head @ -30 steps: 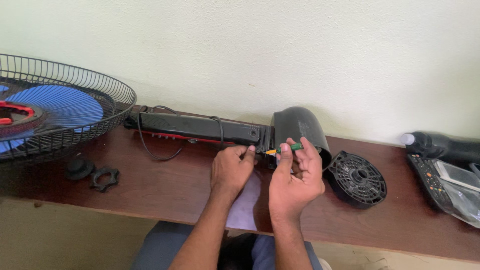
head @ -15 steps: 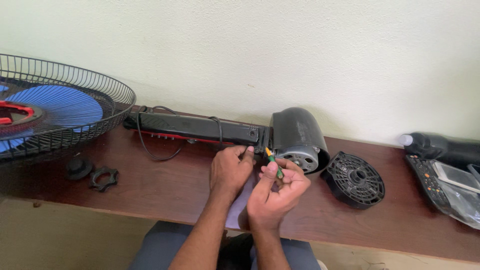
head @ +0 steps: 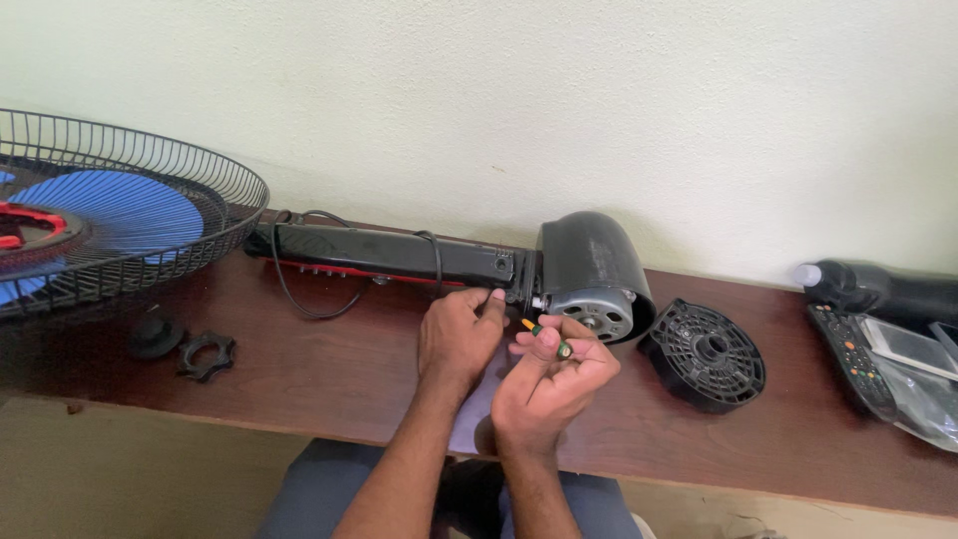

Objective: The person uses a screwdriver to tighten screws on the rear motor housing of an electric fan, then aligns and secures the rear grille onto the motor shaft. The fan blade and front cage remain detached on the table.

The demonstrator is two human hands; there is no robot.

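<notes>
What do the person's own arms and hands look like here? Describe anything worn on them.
Both forearms are bare up to the picture's lower edge: no sleeves, gloves, watch or bracelet show. The left hand and right hand show no rings. Blue-grey trousers cover the lap beneath them.

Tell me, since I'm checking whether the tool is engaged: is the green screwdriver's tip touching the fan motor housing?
Apart. The head view shows the green screwdriver in the right hand, its tip short of the fan motor housing, with brown table between.
</notes>
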